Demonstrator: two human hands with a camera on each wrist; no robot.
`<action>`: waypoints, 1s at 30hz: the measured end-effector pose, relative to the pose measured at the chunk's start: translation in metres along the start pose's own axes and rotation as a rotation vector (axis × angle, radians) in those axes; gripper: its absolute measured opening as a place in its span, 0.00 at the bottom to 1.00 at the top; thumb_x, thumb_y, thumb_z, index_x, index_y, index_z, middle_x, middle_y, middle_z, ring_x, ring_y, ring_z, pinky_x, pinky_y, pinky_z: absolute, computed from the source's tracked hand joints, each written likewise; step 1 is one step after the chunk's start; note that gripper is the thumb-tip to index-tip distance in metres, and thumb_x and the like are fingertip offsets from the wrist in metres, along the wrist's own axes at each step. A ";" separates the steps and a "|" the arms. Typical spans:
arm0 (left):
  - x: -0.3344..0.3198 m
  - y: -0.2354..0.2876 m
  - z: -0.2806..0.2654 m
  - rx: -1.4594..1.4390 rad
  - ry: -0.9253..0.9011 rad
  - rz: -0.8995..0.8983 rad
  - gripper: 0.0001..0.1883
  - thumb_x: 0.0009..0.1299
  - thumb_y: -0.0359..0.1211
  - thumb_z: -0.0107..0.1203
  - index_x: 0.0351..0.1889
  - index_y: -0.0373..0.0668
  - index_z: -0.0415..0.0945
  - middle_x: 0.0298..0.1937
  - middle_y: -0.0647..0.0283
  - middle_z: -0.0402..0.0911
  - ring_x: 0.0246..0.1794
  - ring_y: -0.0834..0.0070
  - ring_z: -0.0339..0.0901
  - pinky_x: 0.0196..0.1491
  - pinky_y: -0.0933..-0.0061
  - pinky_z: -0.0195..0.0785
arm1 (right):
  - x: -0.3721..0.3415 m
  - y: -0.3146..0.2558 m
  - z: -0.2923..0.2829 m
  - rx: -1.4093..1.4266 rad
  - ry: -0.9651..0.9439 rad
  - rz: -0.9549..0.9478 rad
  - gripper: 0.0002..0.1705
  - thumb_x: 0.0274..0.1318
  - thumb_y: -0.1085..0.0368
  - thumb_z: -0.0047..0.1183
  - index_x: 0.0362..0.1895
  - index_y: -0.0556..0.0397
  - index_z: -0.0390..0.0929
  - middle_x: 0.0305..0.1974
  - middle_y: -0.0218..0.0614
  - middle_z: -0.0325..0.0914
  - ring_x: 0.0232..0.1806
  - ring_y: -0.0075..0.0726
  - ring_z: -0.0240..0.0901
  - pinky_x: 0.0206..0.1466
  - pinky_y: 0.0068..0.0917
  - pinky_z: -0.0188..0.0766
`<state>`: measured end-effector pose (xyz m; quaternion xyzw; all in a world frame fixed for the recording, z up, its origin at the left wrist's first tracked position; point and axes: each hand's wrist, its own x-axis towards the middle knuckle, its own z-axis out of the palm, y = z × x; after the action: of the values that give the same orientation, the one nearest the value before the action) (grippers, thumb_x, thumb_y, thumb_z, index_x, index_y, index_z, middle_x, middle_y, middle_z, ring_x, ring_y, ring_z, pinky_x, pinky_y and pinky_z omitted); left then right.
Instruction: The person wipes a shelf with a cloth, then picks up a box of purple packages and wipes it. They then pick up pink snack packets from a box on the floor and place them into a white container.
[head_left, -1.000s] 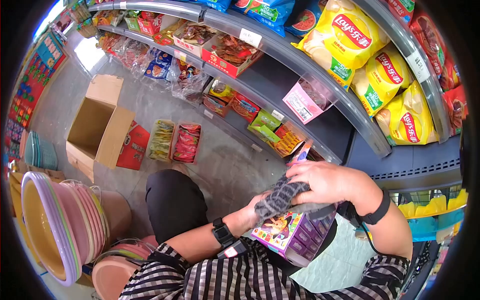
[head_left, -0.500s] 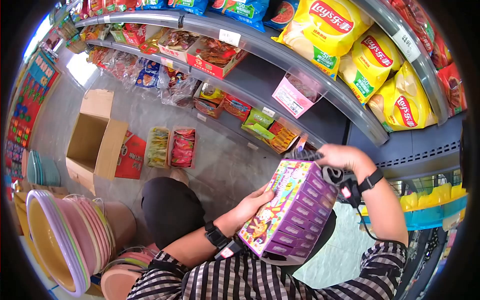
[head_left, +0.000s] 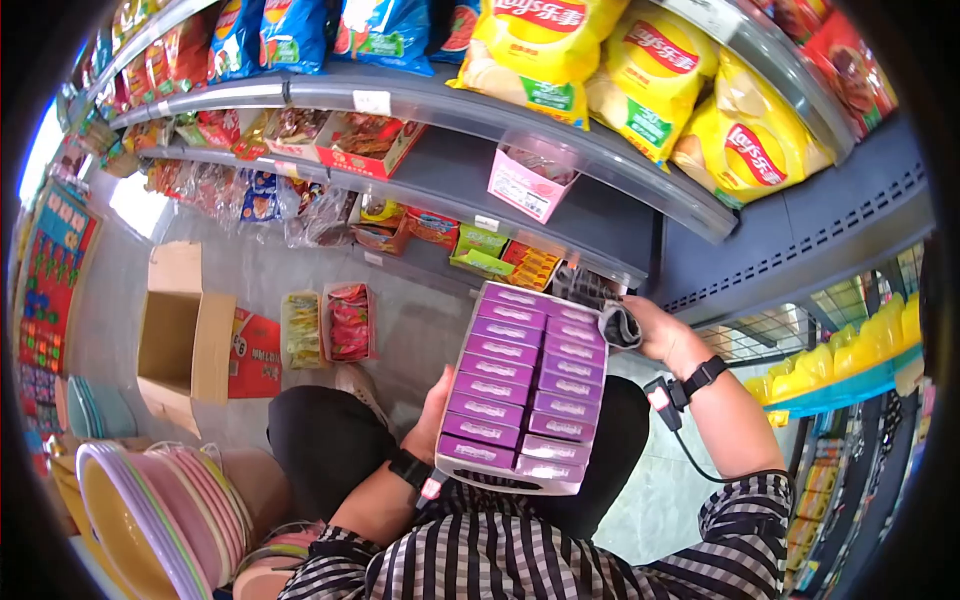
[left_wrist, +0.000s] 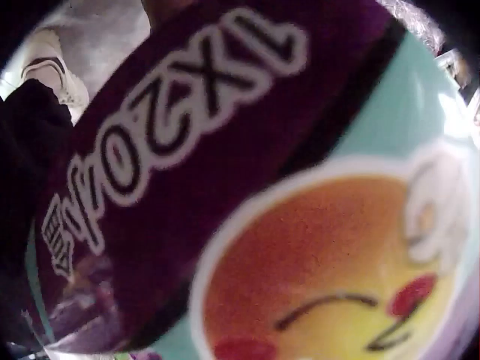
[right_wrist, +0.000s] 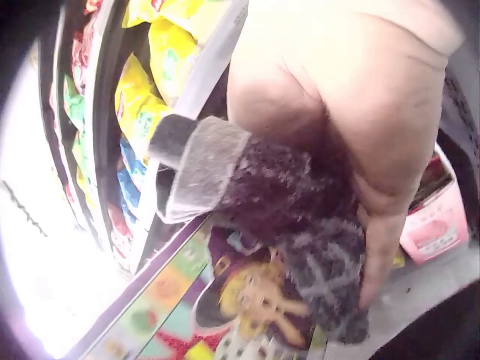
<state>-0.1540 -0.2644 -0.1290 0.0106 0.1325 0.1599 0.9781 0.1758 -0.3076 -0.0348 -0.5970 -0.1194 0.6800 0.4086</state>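
A display box (head_left: 523,385) packed with purple packets in two columns is tilted towards the head camera above the lap. My left hand (head_left: 428,418) holds its left side, with most fingers hidden behind it. The left wrist view is filled by a printed face of the box (left_wrist: 315,255). At the box's upper right corner, my right hand (head_left: 655,330) grips a crumpled dark grey cloth (head_left: 620,326). In the right wrist view, the cloth (right_wrist: 270,187) hangs from my right hand (right_wrist: 337,105) against the box's printed side (right_wrist: 255,300).
Shelves with chip bags (head_left: 540,45) and snack boxes curve across the top. An opened carton (head_left: 185,345), a red box (head_left: 255,355) and two packet trays (head_left: 348,322) stand on the floor. Stacked basins (head_left: 150,520) are at lower left, a yellow-filled blue rack (head_left: 850,375) at right.
The cloth, earlier over the box, has moved to its upper right corner in my right hand. The box has been raised and turned so its packets face up. The head view has shifted.
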 end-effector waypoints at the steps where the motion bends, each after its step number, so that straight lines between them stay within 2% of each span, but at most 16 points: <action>1: 0.005 0.001 -0.003 0.009 0.062 0.040 0.35 0.76 0.59 0.28 0.67 0.42 0.60 0.62 0.55 0.71 0.61 0.63 0.70 0.62 0.60 0.66 | -0.001 0.002 0.010 0.115 0.006 -0.089 0.13 0.66 0.63 0.45 0.46 0.56 0.77 0.40 0.33 0.81 0.37 0.30 0.79 0.43 0.30 0.78; 4: 0.011 0.015 -0.003 -0.027 0.094 0.123 0.35 0.75 0.59 0.30 0.67 0.41 0.60 0.61 0.53 0.71 0.59 0.58 0.72 0.59 0.52 0.69 | -0.012 -0.001 0.049 0.094 0.095 -0.192 0.14 0.66 0.63 0.45 0.50 0.57 0.73 0.41 0.35 0.80 0.37 0.29 0.78 0.42 0.29 0.76; 7: 0.010 0.028 0.011 0.026 0.067 0.196 0.35 0.75 0.59 0.31 0.66 0.41 0.61 0.61 0.53 0.71 0.58 0.58 0.72 0.58 0.51 0.69 | 0.002 0.013 0.082 -0.004 0.085 -0.404 0.16 0.66 0.64 0.44 0.52 0.60 0.72 0.41 0.35 0.78 0.40 0.25 0.73 0.44 0.26 0.70; 8: 0.009 0.033 0.015 0.046 0.051 0.236 0.35 0.75 0.59 0.31 0.66 0.41 0.61 0.61 0.53 0.72 0.58 0.58 0.72 0.58 0.51 0.70 | 0.017 0.027 0.081 0.017 0.001 -0.479 0.16 0.66 0.64 0.45 0.53 0.61 0.71 0.42 0.35 0.78 0.41 0.25 0.73 0.46 0.25 0.69; 10: 0.006 0.042 0.023 0.084 0.015 0.317 0.34 0.75 0.59 0.32 0.66 0.41 0.62 0.60 0.53 0.72 0.58 0.58 0.73 0.58 0.51 0.70 | 0.018 0.032 0.100 -0.046 0.021 -0.557 0.15 0.65 0.66 0.46 0.52 0.61 0.72 0.42 0.34 0.78 0.41 0.24 0.72 0.46 0.24 0.69; 15: -0.005 0.062 0.040 0.176 -0.074 0.528 0.34 0.75 0.58 0.34 0.65 0.41 0.63 0.59 0.54 0.73 0.57 0.58 0.73 0.56 0.51 0.71 | -0.003 0.033 0.134 0.271 -0.057 -0.463 0.13 0.66 0.66 0.45 0.51 0.56 0.73 0.40 0.32 0.79 0.40 0.25 0.75 0.44 0.25 0.71; 17: -0.008 0.070 0.047 0.210 -0.117 0.605 0.33 0.74 0.58 0.35 0.65 0.41 0.64 0.58 0.54 0.74 0.57 0.58 0.73 0.56 0.51 0.72 | -0.008 0.039 0.138 0.462 -0.066 -0.378 0.17 0.66 0.62 0.43 0.56 0.52 0.71 0.47 0.35 0.79 0.47 0.38 0.77 0.48 0.43 0.77; 20: -0.008 0.080 0.060 0.248 -0.194 0.721 0.33 0.74 0.57 0.37 0.64 0.41 0.64 0.58 0.54 0.74 0.57 0.58 0.74 0.55 0.51 0.72 | -0.009 0.046 0.147 0.683 -0.089 -0.456 0.16 0.68 0.56 0.40 0.51 0.51 0.73 0.45 0.33 0.78 0.47 0.33 0.75 0.48 0.41 0.73; 21: -0.010 0.079 0.075 0.342 -0.123 0.767 0.32 0.73 0.56 0.43 0.63 0.40 0.66 0.57 0.55 0.75 0.58 0.58 0.73 0.57 0.52 0.70 | -0.003 0.045 0.145 0.726 -0.103 -0.472 0.18 0.67 0.55 0.40 0.51 0.50 0.73 0.49 0.33 0.76 0.50 0.35 0.74 0.53 0.42 0.71; 22: -0.010 0.081 0.074 0.345 -0.129 0.774 0.32 0.73 0.56 0.43 0.63 0.40 0.66 0.57 0.55 0.75 0.58 0.58 0.73 0.57 0.52 0.70 | -0.001 0.042 0.139 0.722 -0.111 -0.477 0.18 0.67 0.55 0.40 0.51 0.50 0.73 0.49 0.33 0.76 0.50 0.35 0.74 0.53 0.42 0.71; 24: -0.008 0.084 0.071 0.218 0.038 0.694 0.33 0.69 0.55 0.50 0.64 0.40 0.66 0.58 0.57 0.75 0.59 0.59 0.72 0.60 0.52 0.67 | -0.002 0.029 0.129 0.868 -0.124 -0.497 0.18 0.66 0.56 0.41 0.52 0.50 0.73 0.50 0.35 0.76 0.51 0.35 0.74 0.55 0.38 0.71; 25: -0.012 0.086 0.070 0.317 -0.125 0.702 0.36 0.65 0.56 0.56 0.64 0.42 0.66 0.60 0.58 0.74 0.60 0.59 0.70 0.63 0.53 0.64 | -0.004 0.025 0.122 0.852 -0.163 -0.580 0.18 0.65 0.58 0.42 0.53 0.52 0.73 0.49 0.35 0.77 0.50 0.36 0.74 0.56 0.35 0.70; 26: -0.013 0.087 0.070 0.315 -0.128 0.706 0.36 0.65 0.56 0.56 0.64 0.42 0.66 0.60 0.58 0.74 0.60 0.59 0.70 0.63 0.53 0.64 | -0.002 0.020 0.114 0.807 -0.204 -0.599 0.17 0.66 0.59 0.41 0.52 0.53 0.74 0.46 0.35 0.78 0.48 0.35 0.75 0.54 0.33 0.71; 28: -0.018 0.085 0.083 0.150 -0.116 0.656 0.38 0.63 0.59 0.57 0.64 0.44 0.66 0.61 0.59 0.73 0.60 0.60 0.70 0.63 0.53 0.64 | -0.016 0.008 0.112 0.675 -0.111 -0.541 0.17 0.66 0.60 0.42 0.51 0.54 0.75 0.44 0.34 0.79 0.45 0.33 0.76 0.52 0.32 0.71; 29: -0.012 0.087 0.073 0.132 -0.189 0.634 0.40 0.62 0.62 0.54 0.64 0.45 0.66 0.62 0.60 0.72 0.61 0.61 0.70 0.63 0.53 0.63 | -0.025 0.003 0.115 0.616 -0.089 -0.552 0.16 0.66 0.59 0.44 0.50 0.54 0.75 0.44 0.33 0.79 0.44 0.30 0.75 0.50 0.30 0.70; 30: -0.011 0.082 0.078 0.091 -0.121 0.637 0.40 0.63 0.63 0.52 0.65 0.45 0.65 0.62 0.61 0.71 0.61 0.61 0.68 0.64 0.53 0.61 | -0.020 0.004 0.117 0.614 -0.092 -0.552 0.16 0.66 0.59 0.44 0.50 0.54 0.75 0.44 0.33 0.79 0.44 0.30 0.75 0.50 0.30 0.70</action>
<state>-0.1687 -0.1880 -0.0459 0.1045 0.0712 0.4509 0.8836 0.0672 -0.2861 0.0074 -0.3617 -0.0849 0.5749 0.7290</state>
